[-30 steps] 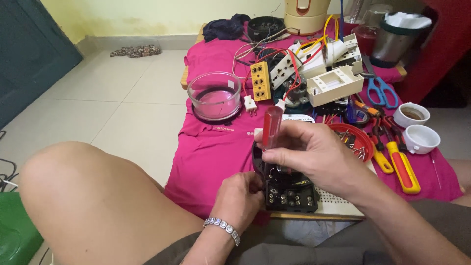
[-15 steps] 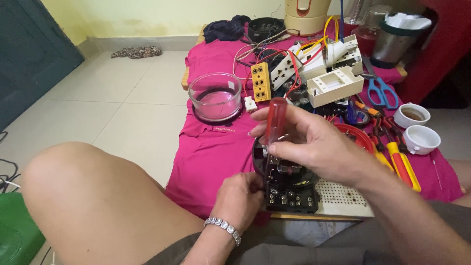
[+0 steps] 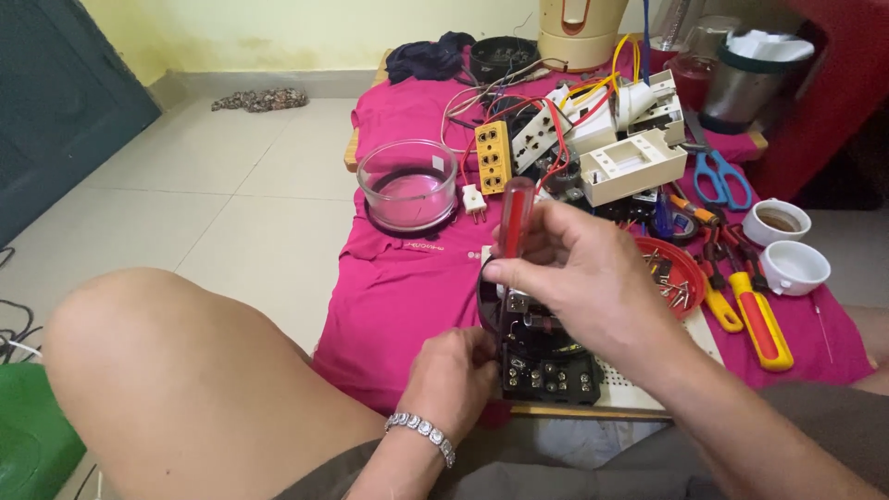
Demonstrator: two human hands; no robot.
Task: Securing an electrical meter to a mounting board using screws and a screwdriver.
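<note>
— What is on the far left?

— A bare knee [image 3: 157, 370], raised, with pale floor tiles [image 3: 185, 185] behind it. Beside it the left hand [image 3: 454, 380], a beaded bracelet [image 3: 421, 435] on the wrist, fingers curled around the near left edge of a black electrical part [image 3: 546, 356] and bracing it.

— And that part, where does it lie?

— At the front edge of the low table, partly on a pink cloth [image 3: 407, 287] and partly on a white perforated panel [image 3: 630, 384]. Rows of screw terminals show along its near side.

— Next item?

— The right hand [image 3: 583, 278], directly above the part, clenched around a screwdriver [image 3: 514, 218] with a clear red handle. The handle stands nearly upright and the shaft points down into the part; the tip is hidden.

— Behind the hands?

— A round glass bowl [image 3: 407, 185] on the cloth, then a yellow socket strip [image 3: 493, 156], a tangle of red and yellow wires [image 3: 565, 111], and a cream plastic box [image 3: 632, 167].

— Further right?

— A red dish [image 3: 681, 273] holding small screws, just beside the right hand. Then yellow and red handled tools [image 3: 759, 319], blue scissors [image 3: 722, 181], and two white cups [image 3: 787, 245] at the table's right edge.
</note>
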